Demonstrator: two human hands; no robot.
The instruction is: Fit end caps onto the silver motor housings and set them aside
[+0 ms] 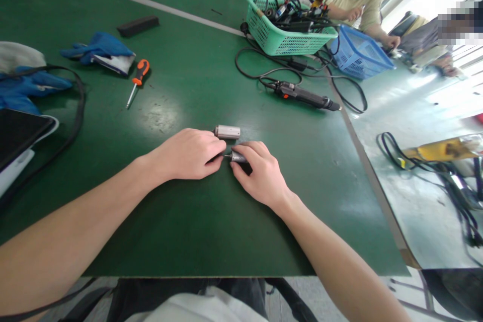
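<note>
My right hand (pixel 262 173) is closed around a small silver metal cylinder (pixel 237 157) lying low over the green table. A thin shaft sticks out of the cylinder's left end, pointing at my left hand (pixel 194 153). The fingers of that left hand are pinched together at the shaft's tip; whatever is between them is hidden. Just beyond both hands, a second silver metal cylinder (pixel 228 132) lies on its side, its left end close to my left knuckles.
An orange-handled screwdriver (pixel 141 71), a blue glove (pixel 109 50) and a dark bar (pixel 138 25) lie at far left. Right of centre rests a corded black power screwdriver (pixel 302 94). Behind it are a green basket (pixel 290 43) of tools and a blue basket (pixel 358 53). Two people sit beyond.
</note>
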